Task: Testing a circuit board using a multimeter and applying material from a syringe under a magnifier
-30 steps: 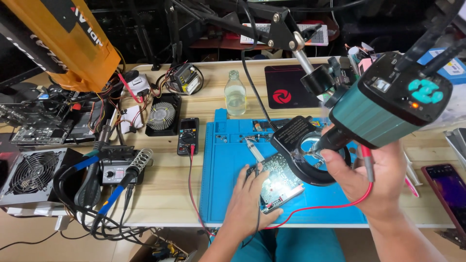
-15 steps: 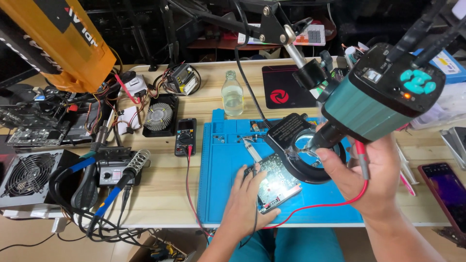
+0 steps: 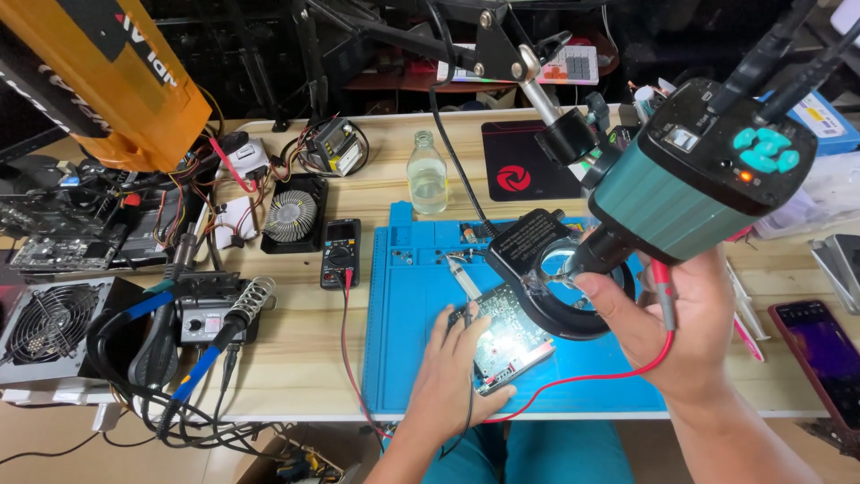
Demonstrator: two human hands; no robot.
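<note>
My left hand (image 3: pixel 448 372) rests on the blue work mat (image 3: pixel 403 350) with its fingertips on the near edge of a green circuit board (image 3: pixel 512 342). It pinches a thin black probe (image 3: pixel 466 315) whose lead runs back under the wrist. My right hand (image 3: pixel 674 327) grips the lens barrel of a teal microscope camera (image 3: pixel 690 170) just above its black ring light (image 3: pixel 548 285), which hangs over the board. A red probe (image 3: pixel 666 296) is tucked between the fingers of that hand, and its red lead loops across the mat.
A black multimeter (image 3: pixel 340 254) lies left of the mat, with a clear bottle (image 3: pixel 427 175) behind. A soldering station (image 3: pixel 210 309), a fan unit (image 3: pixel 40 327), a round heatsink (image 3: pixel 291 215) and tangled wires fill the left side. A phone (image 3: pixel 824 350) lies at the right edge.
The microscope camera and my right hand have shifted slightly up and to the right in view. My left hand stays on the board.
</note>
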